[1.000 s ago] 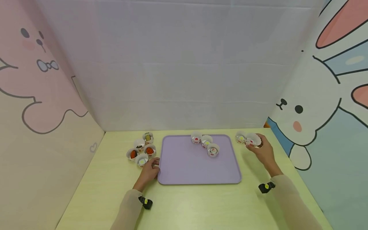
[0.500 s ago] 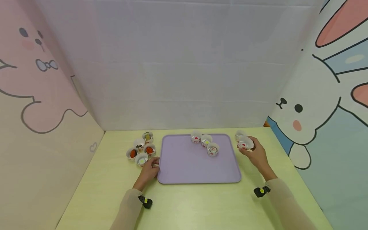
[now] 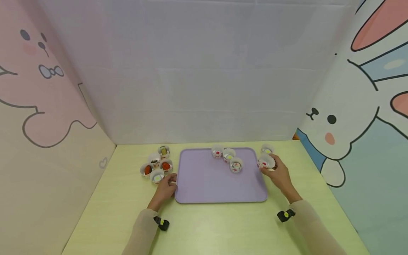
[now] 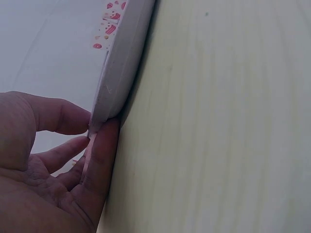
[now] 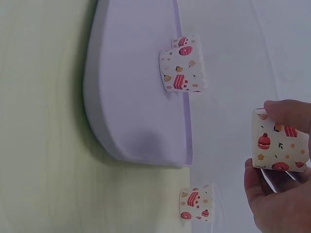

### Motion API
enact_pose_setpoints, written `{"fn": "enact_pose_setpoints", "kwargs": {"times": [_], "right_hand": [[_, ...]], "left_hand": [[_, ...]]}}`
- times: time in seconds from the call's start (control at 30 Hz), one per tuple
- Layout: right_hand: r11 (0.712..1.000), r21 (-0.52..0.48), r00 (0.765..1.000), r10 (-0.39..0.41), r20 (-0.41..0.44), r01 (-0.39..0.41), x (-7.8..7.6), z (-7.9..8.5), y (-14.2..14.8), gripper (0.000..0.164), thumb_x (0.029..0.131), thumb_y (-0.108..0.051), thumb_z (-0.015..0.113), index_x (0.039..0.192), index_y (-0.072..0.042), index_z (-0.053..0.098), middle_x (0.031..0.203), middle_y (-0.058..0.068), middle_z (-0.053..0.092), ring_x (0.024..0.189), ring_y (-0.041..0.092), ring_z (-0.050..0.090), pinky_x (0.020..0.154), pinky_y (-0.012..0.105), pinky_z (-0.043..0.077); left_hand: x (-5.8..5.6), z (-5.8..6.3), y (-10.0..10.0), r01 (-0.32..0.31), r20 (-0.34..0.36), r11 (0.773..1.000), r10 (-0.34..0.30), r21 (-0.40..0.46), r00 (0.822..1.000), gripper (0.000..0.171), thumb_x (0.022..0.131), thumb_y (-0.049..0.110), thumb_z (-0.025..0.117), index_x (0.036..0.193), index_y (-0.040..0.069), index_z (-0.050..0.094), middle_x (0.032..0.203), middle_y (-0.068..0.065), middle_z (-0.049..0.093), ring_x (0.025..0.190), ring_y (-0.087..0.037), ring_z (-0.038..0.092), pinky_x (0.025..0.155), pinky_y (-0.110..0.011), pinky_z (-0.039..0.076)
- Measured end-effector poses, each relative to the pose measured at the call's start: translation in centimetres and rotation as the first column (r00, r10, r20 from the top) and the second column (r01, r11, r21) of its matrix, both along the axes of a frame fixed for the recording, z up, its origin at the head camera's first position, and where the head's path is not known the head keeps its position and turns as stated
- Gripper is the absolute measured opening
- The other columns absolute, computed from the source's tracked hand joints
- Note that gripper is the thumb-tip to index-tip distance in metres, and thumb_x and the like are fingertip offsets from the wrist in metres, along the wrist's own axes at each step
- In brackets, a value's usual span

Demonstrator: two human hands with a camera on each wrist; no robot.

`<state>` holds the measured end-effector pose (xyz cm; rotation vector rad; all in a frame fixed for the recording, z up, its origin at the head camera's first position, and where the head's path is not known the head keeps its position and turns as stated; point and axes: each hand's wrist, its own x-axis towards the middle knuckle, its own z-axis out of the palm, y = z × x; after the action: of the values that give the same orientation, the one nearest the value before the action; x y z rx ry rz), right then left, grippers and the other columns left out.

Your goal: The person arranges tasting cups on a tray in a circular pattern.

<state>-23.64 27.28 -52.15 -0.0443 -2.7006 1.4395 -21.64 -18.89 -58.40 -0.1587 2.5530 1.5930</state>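
Note:
My right hand point(image 3: 281, 174) grips a white paper baking cup point(image 3: 264, 163) printed with red cakes, held up at the right edge of the lilac tray point(image 3: 204, 186). In the right wrist view, fingers and thumb wrap the sides of this cup point(image 5: 279, 145). A second cup point(image 3: 267, 148) stands on the table just behind it. Three more cups point(image 3: 236, 165) sit in a slanting row on the tray's back right part. At the tray's left edge, my left hand point(image 3: 165, 189) pinches the rim; the left wrist view shows fingers on both sides of the tray wall point(image 4: 119, 63).
Several filled paper cups point(image 3: 157, 177) cluster left of the tray, close by the left hand; some hold orange or green pieces. A white curtain point(image 3: 204, 88) closes off the back of the pale yellow table point(image 3: 216, 226). Cartoon-printed panels point(image 3: 344, 148) stand at both sides.
My right hand has carried its cup left and slightly toward me, from beside the other table cup to the tray's right edge. The left hand has stayed at the tray.

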Motion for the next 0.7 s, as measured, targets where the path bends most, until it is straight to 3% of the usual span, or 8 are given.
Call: {"fn": "enact_pose_setpoints", "kwargs": {"times": [0.43,0.7], "right_hand": [[0.999,0.0,0.999,0.035,0.028,-0.035,0.5,-1.5,-2.0,0.07,0.085,-0.018,0.076,0.145,-0.007,0.04,0.133,0.022,0.056,0.122,0.039,0.057,0.091,0.04,0.051],[0.999,0.03,0.999,0.04,0.037,-0.041,0.6,-2.7,-3.3,0.072,0.081,-0.016,0.078,0.143,-0.006,0.043,0.128,0.022,0.06,0.115,0.034,0.059,0.092,0.042,0.047]], "left_hand": [[0.0,0.0,0.0,0.001,-0.009,1.0,-0.002,-0.016,1.0,0.052,0.083,-0.003,0.056,0.135,0.001,0.054,0.116,-0.017,0.061,0.092,-0.02,0.061,0.063,-0.029,0.052],[-0.1,-0.2,0.0,-0.003,-0.004,1.0,0.003,0.0,1.0,0.051,0.083,-0.003,0.056,0.134,0.001,0.054,0.116,-0.017,0.061,0.091,-0.02,0.061,0.062,-0.03,0.053]]}}
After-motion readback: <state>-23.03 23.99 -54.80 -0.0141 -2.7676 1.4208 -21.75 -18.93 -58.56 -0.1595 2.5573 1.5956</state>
